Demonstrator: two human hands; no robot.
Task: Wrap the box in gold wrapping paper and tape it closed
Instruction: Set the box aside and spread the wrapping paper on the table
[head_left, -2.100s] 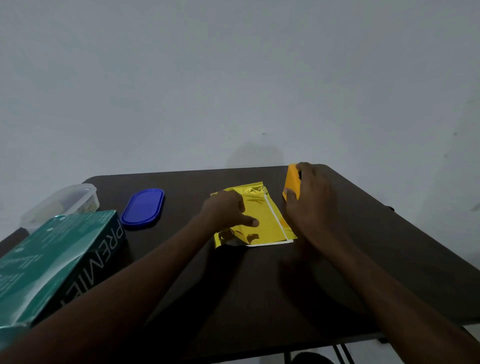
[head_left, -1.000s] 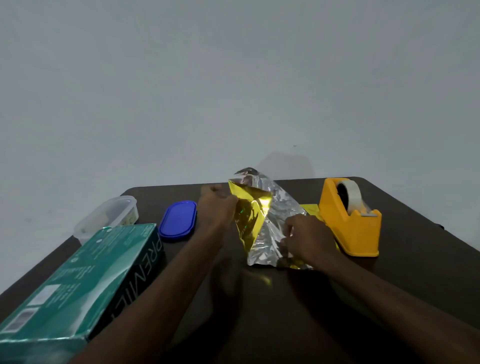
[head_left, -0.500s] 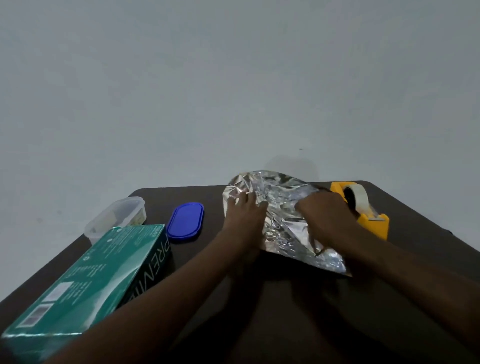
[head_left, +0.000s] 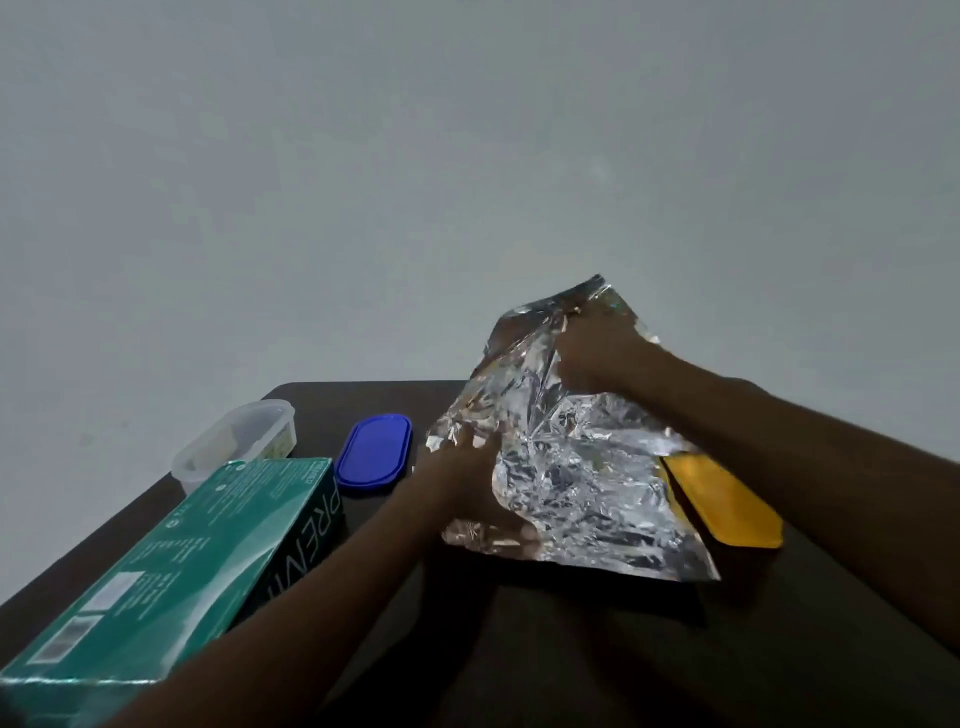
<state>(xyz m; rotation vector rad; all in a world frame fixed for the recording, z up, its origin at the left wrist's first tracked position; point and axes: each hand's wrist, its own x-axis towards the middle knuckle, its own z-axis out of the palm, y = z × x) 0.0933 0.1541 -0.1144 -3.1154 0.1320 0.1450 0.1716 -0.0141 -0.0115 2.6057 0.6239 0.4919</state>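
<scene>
On the table (head_left: 597, 649), crumpled wrapping paper (head_left: 566, 467) gripped by left hand (head_left: 457, 467) and right hand (head_left: 597, 358), hiding tape dispenser (head_left: 722, 504).

Dark brown tabletop (head_left: 571, 649), rounded far-left corner, set against a plain pale wall. Lying on it, left to right: green box (head_left: 171, 577) at the near-left edge, long side running away from the camera, white lettering on its dark end face. Behind it, clear plastic tub (head_left: 236, 441), no lid on, near the far-left corner. Blue oval lid (head_left: 375, 452) flat on the surface just right of the tub, apart from it. Orange tape dispenser (head_left: 724, 504) on the right side, partly covered by a crumpled silver sheet (head_left: 582, 483); the sheet's near edge rests on the surface.
</scene>
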